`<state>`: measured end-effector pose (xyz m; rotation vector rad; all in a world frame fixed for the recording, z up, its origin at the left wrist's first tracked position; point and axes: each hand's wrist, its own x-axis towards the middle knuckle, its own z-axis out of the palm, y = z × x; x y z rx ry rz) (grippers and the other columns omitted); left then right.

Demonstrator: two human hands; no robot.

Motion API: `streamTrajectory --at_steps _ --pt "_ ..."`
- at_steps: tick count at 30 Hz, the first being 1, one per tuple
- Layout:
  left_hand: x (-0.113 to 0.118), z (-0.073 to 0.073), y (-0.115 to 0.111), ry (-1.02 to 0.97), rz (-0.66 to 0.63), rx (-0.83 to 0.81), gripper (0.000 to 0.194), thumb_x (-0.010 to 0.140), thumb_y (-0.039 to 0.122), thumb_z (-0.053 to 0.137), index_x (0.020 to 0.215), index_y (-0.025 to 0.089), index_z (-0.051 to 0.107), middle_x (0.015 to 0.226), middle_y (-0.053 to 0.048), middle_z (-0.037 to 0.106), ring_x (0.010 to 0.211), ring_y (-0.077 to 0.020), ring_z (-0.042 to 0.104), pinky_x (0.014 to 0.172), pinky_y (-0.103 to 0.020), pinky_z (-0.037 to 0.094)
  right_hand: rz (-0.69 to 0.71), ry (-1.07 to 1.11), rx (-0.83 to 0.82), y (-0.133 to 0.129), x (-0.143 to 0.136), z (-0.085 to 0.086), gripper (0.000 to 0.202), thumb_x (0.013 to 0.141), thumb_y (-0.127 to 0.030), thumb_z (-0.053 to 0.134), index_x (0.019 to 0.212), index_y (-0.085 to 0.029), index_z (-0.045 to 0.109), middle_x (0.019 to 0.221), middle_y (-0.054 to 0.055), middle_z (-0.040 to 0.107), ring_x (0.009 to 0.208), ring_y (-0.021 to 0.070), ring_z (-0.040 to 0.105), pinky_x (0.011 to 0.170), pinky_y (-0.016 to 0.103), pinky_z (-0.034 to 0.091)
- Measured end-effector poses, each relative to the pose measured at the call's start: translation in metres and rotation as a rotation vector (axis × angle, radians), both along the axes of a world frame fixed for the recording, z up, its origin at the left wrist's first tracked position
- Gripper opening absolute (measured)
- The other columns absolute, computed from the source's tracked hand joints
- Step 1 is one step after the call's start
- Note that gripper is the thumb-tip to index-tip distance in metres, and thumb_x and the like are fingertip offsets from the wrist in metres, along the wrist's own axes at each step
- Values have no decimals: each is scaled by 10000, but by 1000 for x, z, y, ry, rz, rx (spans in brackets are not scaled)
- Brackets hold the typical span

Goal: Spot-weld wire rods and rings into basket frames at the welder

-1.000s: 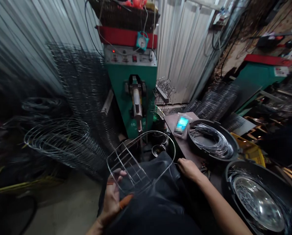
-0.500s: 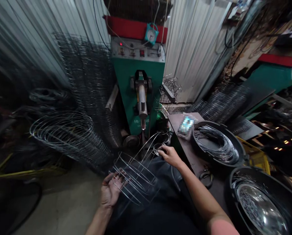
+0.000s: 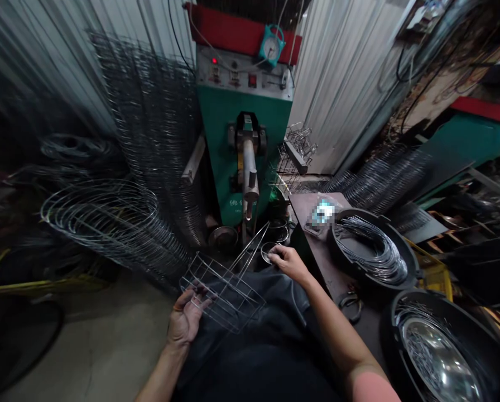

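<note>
My left hand [image 3: 187, 315] is closed around the near left side of a wire basket [image 3: 229, 290], which is held tilted above my dark apron [image 3: 250, 357]. Long wires extend from the basket up toward the green spot welder [image 3: 250, 167], ending just below its electrode tip. My right hand [image 3: 289, 262] pinches a small metal ring [image 3: 267, 254] between thumb and fingers, to the right of those wires. Whether the ring touches the wires I cannot tell.
A tall stack of wire frames [image 3: 149, 134] and a pile of wire hoops [image 3: 103, 223] stand left. On the right, a side table [image 3: 312, 245] adjoins a black tub of wire rings [image 3: 371, 251] and another tub with a metal bowl [image 3: 440, 357]. A dish [image 3: 224, 239] sits below the welder.
The basket has turned in my left hand, its long wires drawing closer together in view. My right hand keeps the ring in nearly the same place. The view has shifted slightly.
</note>
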<state>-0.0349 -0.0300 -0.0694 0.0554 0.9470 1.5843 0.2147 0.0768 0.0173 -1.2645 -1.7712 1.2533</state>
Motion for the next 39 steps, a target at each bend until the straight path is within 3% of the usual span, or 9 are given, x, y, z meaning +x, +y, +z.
streamTrajectory --at_steps 8,19,24,29,39 --pt "5 0 4 -6 -14 -7 267 558 236 638 817 173 653 808 -27 618 803 -191 558 775 -450 490 49 278 -66 3 -15 -6 332 773 -486 531 663 -175 487 532 -41 512 485 91 489 518 222 408" --pt "0 8 10 40 -61 -75 240 556 275 638 764 159 663 763 -54 630 763 -214 575 688 -410 511 100 376 -107 20 -21 -20 320 794 -461 537 666 -171 495 510 -43 519 441 83 484 477 211 386" --pt "-5 8 22 44 -64 -71 154 514 241 659 650 170 651 763 -55 648 713 -203 576 672 -425 520 59 455 -145 33 -32 -26 317 785 -450 551 660 -165 494 536 -36 525 443 77 484 460 204 391" --pt "-11 9 38 65 -60 -83 177 518 196 659 693 171 666 730 -43 637 685 -189 572 664 -435 527 -3 517 -210 48 -40 -27 295 762 -422 575 647 -164 492 525 -40 501 430 68 468 433 190 380" --pt "-15 23 70 61 -29 -218 97 668 141 512 691 158 604 691 -34 600 628 -157 559 623 -424 536 -107 595 -336 83 -51 -38 269 681 -390 641 670 -170 486 522 -52 489 419 59 446 386 168 356"
